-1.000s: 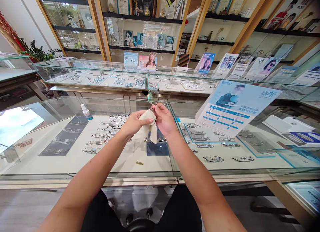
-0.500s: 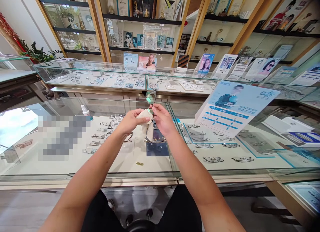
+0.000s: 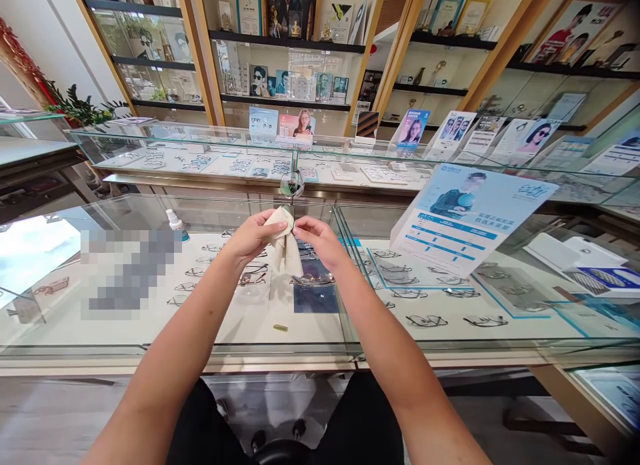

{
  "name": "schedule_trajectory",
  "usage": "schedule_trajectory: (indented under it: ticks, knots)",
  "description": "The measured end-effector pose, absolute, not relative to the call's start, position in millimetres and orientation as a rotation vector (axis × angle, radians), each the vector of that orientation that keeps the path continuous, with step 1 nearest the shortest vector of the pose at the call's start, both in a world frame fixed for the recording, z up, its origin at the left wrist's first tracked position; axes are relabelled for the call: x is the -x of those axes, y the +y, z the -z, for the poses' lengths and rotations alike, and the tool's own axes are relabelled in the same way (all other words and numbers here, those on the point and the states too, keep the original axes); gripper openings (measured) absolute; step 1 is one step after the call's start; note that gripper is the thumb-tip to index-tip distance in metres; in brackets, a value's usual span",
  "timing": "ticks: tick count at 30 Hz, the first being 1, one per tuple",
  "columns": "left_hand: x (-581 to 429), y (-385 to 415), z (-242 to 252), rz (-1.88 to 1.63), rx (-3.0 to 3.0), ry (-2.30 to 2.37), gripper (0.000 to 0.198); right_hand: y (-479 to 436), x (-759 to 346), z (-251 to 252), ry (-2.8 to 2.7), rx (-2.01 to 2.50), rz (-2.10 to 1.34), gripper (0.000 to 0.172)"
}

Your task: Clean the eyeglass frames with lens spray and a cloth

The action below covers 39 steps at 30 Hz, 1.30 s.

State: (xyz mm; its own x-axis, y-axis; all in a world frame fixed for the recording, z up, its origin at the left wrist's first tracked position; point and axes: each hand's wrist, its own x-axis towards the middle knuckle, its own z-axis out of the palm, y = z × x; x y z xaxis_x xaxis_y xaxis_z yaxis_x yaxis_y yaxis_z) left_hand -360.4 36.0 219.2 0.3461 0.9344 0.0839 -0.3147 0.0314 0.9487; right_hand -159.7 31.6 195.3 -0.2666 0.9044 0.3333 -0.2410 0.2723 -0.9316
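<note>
Head view: two bare hands hold a pair of eyeglasses (image 3: 291, 185) on end above a glass counter (image 3: 240, 331).
The left hand (image 3: 253, 235) pinches a cream cloth (image 3: 285, 250) against the lower part, largely hidden; the right hand's (image 3: 321, 242) thumb and fingers appear closed on the frame edge beside it. The eyeglasses look light and fragile, their smooth lenses likely slippery, so rim or bridge suits gripping; the cloth hangs soft and limp.

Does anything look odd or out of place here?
Yes: a blocky, pixelated patch at the left of the glass counter hides what lies there; it resembles image masking, not damage. A small gold-coloured piece lies alone near the front; its use is unclear. Nothing looks spilled.
</note>
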Motion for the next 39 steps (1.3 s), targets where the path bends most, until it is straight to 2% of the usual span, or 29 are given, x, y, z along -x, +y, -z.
schedule_trajectory:
  ticks: [9, 17, 20, 24, 30, 39]
  knots:
    - [361.3, 32.6, -222.2, -0.978, -1.219, 0.677, 0.051, 36.1, 162.6, -188.5, -1.357, 0.7, -1.079, 0.043]
    - [362.9, 31.0, -224.3, -0.986, -1.212, 0.658, 0.054, 40.0, 154.0, -190.1, -1.521, 0.746, -1.194, 0.032]
    - [362.5, 32.0, -224.0, -0.989, -1.227, 0.667, 0.053, 40.8, 155.6, -186.4, -1.499, 0.785, -1.144, 0.035]
    - [360.8, 33.2, -222.0, -1.04, -1.254, 0.725, 0.056, 40.9, 157.1, -185.5, -1.391, 0.73, -1.049, 0.03]
    - [362.0, 31.2, -219.1, -0.938, -1.375, 0.804, 0.054, 41.6, 158.8, -187.0, -1.142, 0.688, -1.283, 0.044]
    - [363.0, 31.0, -218.8, -0.847, -1.396, 0.804, 0.047, 37.2, 159.7, -189.5, -1.082, 0.592, -1.392, 0.035]
